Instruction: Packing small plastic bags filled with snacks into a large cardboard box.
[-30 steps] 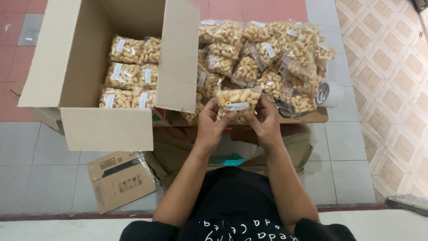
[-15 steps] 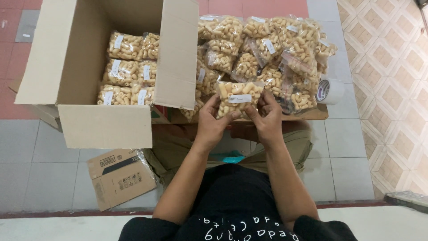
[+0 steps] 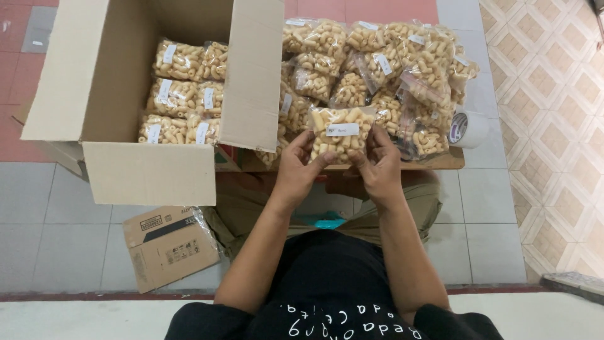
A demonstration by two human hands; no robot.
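Two gripping hands, left hand (image 3: 301,165) and right hand (image 3: 377,165), on snack packet (image 3: 340,132), long axis sideways.

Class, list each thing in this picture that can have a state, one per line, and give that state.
Large cardboard box: open, flaps up, partly filled with rows of snack bags.
Held snack bag: sealed, labelled, gripped at both sides.
Left hand: fingers closed on the bag.
Right hand: fingers closed on the bag.
Pile of snack bags: sealed, heaped loosely.
Tape roll: lying beside the pile.
Small carton: closed, on the floor.

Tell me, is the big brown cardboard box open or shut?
Open. The big brown cardboard box has its flaps raised, and clear bags of pale snacks lie in rows inside, covering the part of the bottom in view.
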